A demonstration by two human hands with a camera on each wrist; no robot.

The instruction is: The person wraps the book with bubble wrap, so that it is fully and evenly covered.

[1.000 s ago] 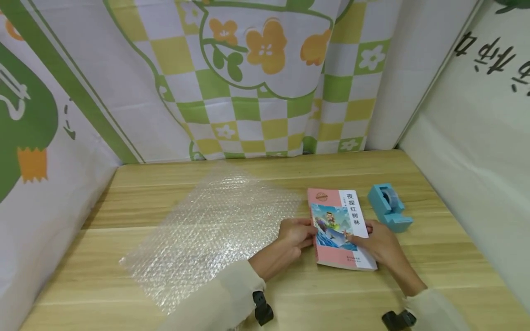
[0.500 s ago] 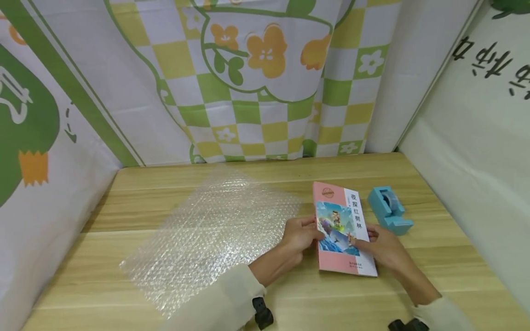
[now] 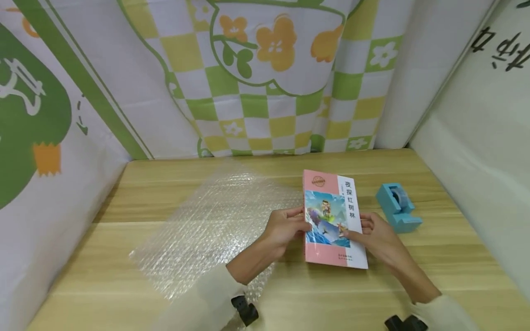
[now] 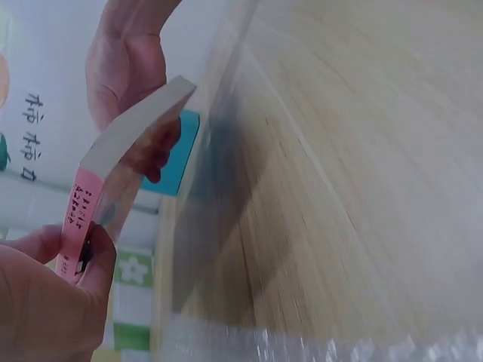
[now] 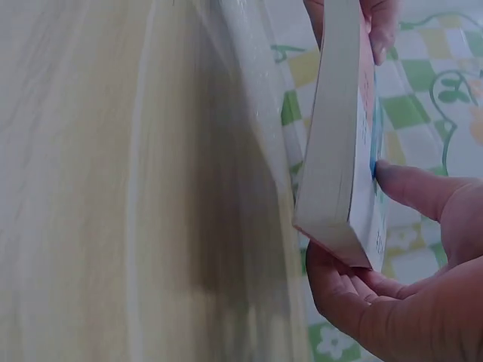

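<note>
Both hands hold a pink-and-white paperback book [image 3: 327,253] with a blue picture on its cover, raised off the table. The left hand [image 3: 283,230] pinches the spine edge, thumb on the cover and fingers beneath. On the opposite edge, the right hand [image 3: 378,236] grips with its thumb on the cover and fingers under the book. In the left wrist view the book's pink spine [image 4: 79,211] shows between thumb and fingers. The page block [image 5: 332,136] faces the right wrist camera. A sheet of bubble wrap [image 3: 211,225] lies flat to the left, partly behind the left forearm.
A blue tape dispenser [image 3: 399,209] with a roll of tape stands to the right of the book. The wooden table [image 3: 136,197] meets a checkered cloth [image 3: 281,124] at the back, with printed white cloth walls on both sides.
The book has been lifted from the table and tilted up, with both hands staying on its side edges. It has come slightly left toward the bubble wrap; the head view has shifted a little.
</note>
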